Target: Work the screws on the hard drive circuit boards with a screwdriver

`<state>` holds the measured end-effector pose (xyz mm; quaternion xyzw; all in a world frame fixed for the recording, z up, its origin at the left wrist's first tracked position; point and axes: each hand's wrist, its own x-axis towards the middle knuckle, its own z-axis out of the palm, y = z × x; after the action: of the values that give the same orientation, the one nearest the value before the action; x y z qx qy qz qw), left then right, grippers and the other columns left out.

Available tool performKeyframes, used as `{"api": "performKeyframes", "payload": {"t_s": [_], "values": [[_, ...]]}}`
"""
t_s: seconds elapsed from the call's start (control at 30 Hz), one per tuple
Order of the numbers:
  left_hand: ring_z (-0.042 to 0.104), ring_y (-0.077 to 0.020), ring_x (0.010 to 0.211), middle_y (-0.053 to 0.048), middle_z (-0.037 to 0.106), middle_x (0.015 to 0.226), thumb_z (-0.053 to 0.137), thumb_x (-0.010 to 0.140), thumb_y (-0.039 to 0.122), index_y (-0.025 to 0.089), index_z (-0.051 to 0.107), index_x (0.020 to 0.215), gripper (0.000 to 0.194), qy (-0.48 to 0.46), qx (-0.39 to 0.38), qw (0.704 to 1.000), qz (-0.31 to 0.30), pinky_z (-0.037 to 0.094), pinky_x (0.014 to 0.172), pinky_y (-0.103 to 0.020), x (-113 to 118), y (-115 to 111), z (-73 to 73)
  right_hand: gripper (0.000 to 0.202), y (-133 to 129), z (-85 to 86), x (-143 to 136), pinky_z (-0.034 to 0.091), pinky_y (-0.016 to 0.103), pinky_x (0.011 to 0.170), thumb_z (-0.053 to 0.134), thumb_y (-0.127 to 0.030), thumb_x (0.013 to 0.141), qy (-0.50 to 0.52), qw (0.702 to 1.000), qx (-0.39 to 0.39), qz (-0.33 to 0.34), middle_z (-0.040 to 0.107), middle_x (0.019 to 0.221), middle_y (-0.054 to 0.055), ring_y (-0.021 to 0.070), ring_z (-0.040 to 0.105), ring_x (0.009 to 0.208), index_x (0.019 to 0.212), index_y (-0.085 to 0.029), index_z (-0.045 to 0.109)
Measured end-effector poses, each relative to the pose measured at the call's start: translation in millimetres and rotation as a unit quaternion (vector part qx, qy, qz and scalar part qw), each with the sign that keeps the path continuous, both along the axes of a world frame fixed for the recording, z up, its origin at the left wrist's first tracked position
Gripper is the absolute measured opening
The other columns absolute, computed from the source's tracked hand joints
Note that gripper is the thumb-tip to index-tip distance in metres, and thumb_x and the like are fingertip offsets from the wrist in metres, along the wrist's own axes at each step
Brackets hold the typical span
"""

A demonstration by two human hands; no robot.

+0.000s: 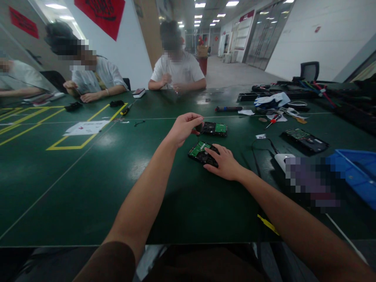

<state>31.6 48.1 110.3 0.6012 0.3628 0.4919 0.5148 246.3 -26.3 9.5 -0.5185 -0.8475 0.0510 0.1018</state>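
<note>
A hard drive [202, 152] with a green circuit board lies on the green table, slightly tilted in view. My right hand [223, 161] rests on its right part, fingers spread over it and pressing its edge. Above the drive's upper left part, my left hand [188, 127] is closed in a pinch around a small dark tool [199, 127], whose thin tip points down toward the board. Whether the tip touches the board cannot be made out. Just behind, a second hard drive [216, 129] lies with its green board up.
A third drive [305, 141], a blue bin [358, 172] and a cabled white device [283, 160] are at the right. Farther back lie a red screwdriver [273, 120], gloves [272, 100] and a dark tool [229, 109]. Several people sit across the table [96, 203].
</note>
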Motion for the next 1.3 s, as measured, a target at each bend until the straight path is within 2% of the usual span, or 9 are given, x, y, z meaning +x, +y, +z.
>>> {"api": "performKeyframes", "payload": {"t_s": [0.2, 0.47, 0.73, 1.03, 1.3], "values": [[0.07, -0.0183, 0.087, -0.009, 0.074, 0.09, 0.07, 0.09, 0.028, 0.016, 0.064, 0.092, 0.014, -0.02, -0.02, 1.0, -0.01, 0.054, 0.064, -0.026, 1.2, -1.2, 0.4, 0.08, -0.1, 0.7, -0.2, 0.031, 0.062, 0.12, 0.05, -0.072, 0.098, 0.006, 1.0, -0.005, -0.001, 0.033, 0.167, 0.02, 0.0449, 0.036, 0.15, 0.163, -0.027, 0.041], [0.063, -0.0143, 0.079, -0.006, 0.071, 0.089, 0.075, 0.085, 0.034, 0.016, 0.074, 0.086, 0.018, 0.018, 0.018, 1.0, 0.005, 0.051, 0.061, -0.024, -0.5, 3.9, -5.0, 0.08, 0.9, -3.6, 0.4, 0.03, 0.061, 0.121, 0.051, -0.073, 0.097, 0.009, 1.0, 0.006, -0.003, 0.034, 0.166, 0.019, 0.0429, 0.038, 0.148, 0.163, -0.028, 0.042], [0.063, -0.0134, 0.078, -0.006, 0.071, 0.09, 0.078, 0.083, 0.03, 0.017, 0.074, 0.094, 0.018, 0.012, 0.008, 1.0, 0.006, 0.051, 0.062, -0.023, -1.5, 1.5, -2.5, 0.081, 1.2, -2.2, 1.5, 0.03, 0.062, 0.12, 0.049, -0.074, 0.097, 0.008, 1.0, -0.004, 0.0, 0.033, 0.166, 0.02, 0.0435, 0.037, 0.149, 0.163, -0.028, 0.041], [0.07, -0.0185, 0.089, -0.009, 0.075, 0.093, 0.067, 0.085, 0.024, 0.016, 0.072, 0.092, 0.012, -0.023, -0.013, 0.999, -0.025, 0.054, 0.065, -0.026, 0.3, 0.8, -0.4, 0.081, 0.2, -2.4, 1.3, 0.03, 0.061, 0.121, 0.048, -0.074, 0.098, 0.003, 1.0, 0.0, -0.002, 0.032, 0.166, 0.019, 0.0427, 0.037, 0.149, 0.163, -0.028, 0.04], [0.069, -0.0175, 0.085, -0.009, 0.074, 0.09, 0.064, 0.083, 0.024, 0.015, 0.074, 0.087, 0.014, -0.035, -0.009, 0.999, -0.032, 0.054, 0.066, -0.027, 1.2, 3.9, -3.4, 0.08, 0.1, -1.6, 1.3, 0.03, 0.062, 0.121, 0.048, -0.074, 0.098, 0.005, 1.0, -0.001, -0.001, 0.033, 0.167, 0.018, 0.0427, 0.036, 0.149, 0.163, -0.029, 0.04]]}}
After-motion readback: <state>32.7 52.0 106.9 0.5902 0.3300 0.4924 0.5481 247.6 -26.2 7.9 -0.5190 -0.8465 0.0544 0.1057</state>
